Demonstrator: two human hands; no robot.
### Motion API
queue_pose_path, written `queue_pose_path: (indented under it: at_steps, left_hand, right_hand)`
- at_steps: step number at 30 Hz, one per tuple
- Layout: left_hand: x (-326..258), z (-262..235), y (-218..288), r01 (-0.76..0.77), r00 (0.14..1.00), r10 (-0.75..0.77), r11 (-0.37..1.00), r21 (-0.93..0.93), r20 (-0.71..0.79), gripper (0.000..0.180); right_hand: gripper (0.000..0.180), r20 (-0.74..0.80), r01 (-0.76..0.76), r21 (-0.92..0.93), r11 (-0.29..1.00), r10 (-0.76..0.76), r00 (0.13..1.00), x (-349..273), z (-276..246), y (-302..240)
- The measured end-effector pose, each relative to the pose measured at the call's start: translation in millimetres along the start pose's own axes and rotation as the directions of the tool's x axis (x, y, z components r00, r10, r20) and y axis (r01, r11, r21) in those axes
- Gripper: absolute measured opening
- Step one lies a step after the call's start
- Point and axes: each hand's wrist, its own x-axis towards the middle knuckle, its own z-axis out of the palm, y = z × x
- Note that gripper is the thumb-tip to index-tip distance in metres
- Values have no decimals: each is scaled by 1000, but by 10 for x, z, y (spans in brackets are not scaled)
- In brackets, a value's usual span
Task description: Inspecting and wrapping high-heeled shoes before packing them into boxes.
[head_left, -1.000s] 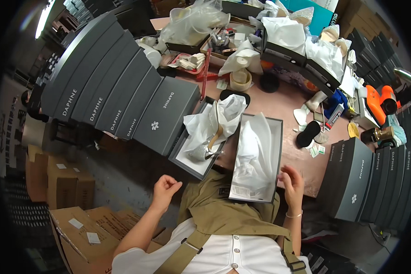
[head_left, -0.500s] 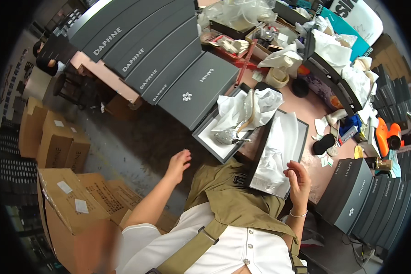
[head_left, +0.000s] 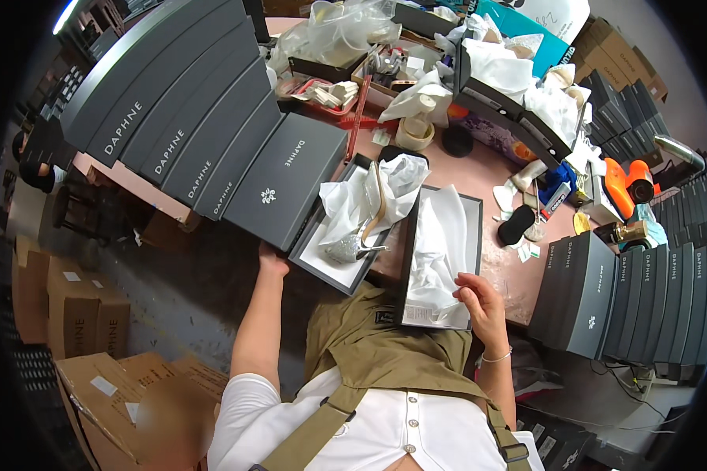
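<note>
A silver glittery high-heeled shoe (head_left: pixel 344 250) lies on crumpled white tissue paper (head_left: pixel 342 206) in an open dark grey shoebox (head_left: pixel 306 259). My left hand (head_left: pixel 272 263) reaches to the near edge of a closed grey shoebox (head_left: pixel 283 177); its fingers are hidden beneath that box. Beside the shoe's box sits a second shallow grey tray (head_left: pixel 474 228), lined with white tissue paper (head_left: pixel 440 259). At its right rim is my right hand (head_left: pixel 483 306), fingers loosely bent and thumb apart, with nothing visible in it. Contact with the tray or tissue is hard to tell.
Stacked grey shoeboxes (head_left: pixel 188 102) stand at the left, and more grey boxes (head_left: pixel 589 298) at the right. Behind are a red tray (head_left: pixel 326 94), tape rolls (head_left: pixel 415 132), tissue-filled boxes (head_left: pixel 503 78) and an orange tool (head_left: pixel 622 187). Cardboard cartons (head_left: pixel 94 392) fill the lower left.
My left hand has moved forward from the open air to the closed shoebox's near edge. My right hand stays by the tray's right rim, fingers more bent. The view has shifted.
</note>
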Motion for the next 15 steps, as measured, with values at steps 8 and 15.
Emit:
queue_pose_path:
  at_steps: [8, 15]
  left_hand:
    - [-348, -186, 153, 110, 945, 5, 937, 332, -327, 47]
    - [-951, -638, 864, -277, 879, 390, 886, 373, -274, 18]
  right_hand:
    - [23, -1, 59, -69, 996, -59, 998, 45, 28, -53]
    - [13, -65, 87, -145, 986, -97, 993, 23, -98, -81]
